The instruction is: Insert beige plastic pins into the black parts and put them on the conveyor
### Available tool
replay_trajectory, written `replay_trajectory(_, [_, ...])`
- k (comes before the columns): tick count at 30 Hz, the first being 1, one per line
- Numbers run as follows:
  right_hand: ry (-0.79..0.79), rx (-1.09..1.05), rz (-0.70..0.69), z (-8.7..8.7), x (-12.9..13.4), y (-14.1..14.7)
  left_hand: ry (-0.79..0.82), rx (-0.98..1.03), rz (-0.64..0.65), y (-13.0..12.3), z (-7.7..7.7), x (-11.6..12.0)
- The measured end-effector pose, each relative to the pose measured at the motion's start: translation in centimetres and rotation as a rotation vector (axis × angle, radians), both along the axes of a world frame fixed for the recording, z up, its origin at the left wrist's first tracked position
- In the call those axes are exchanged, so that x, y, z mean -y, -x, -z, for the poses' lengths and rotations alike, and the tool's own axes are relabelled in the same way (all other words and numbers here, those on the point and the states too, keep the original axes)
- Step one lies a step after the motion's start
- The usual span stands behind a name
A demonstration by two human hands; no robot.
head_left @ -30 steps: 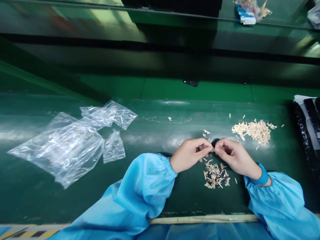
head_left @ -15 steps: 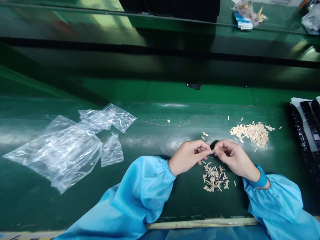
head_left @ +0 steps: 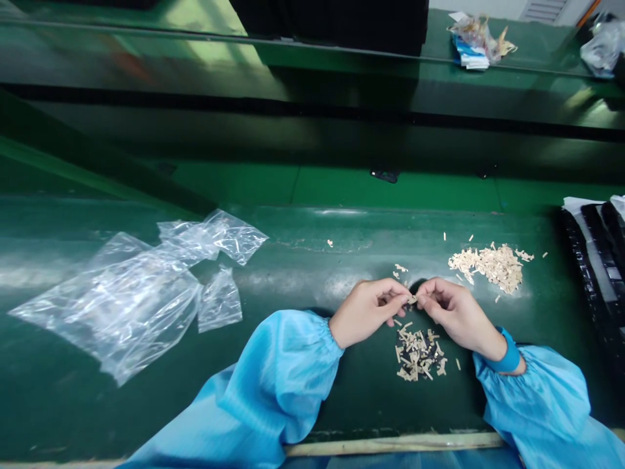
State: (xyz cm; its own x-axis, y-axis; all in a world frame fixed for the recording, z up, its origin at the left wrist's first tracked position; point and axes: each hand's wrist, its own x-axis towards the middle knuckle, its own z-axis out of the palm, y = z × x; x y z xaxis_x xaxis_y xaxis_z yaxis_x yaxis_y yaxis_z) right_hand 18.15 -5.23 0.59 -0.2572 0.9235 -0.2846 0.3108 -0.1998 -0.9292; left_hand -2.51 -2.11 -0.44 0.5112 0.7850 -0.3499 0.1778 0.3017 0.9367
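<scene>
Between the fingertips of both hands is a tiny beige piece, too small to make out its kind. My left hand pinches it from the left, thumb against forefinger. From the right, my right hand is closed in a pinch at the piece's other end. Just below the hands lies a pile of small beige and dark strips. A larger heap of similar beige pieces sits beyond my right hand. A few loose bits lie just past my left fingertips.
Clear plastic bags spread over the left of the green table. Black trays stand at the right edge. A small dark object lies at the back. Crumpled plastic packaging rests on the upper shelf.
The view has shifted slightly, so everything sits a little lower. Both hands stay together in a pinch, and the small beige piece between them shows at a slightly different angle.
</scene>
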Motion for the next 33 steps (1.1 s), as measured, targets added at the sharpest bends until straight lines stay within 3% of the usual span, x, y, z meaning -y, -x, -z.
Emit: replay_trajectory(33, [-0.006, 0.002, 0.063, 0.0, -0.23, -0.3, -0.06, -0.003, -0.086, -0.09, 0.29, 0.19])
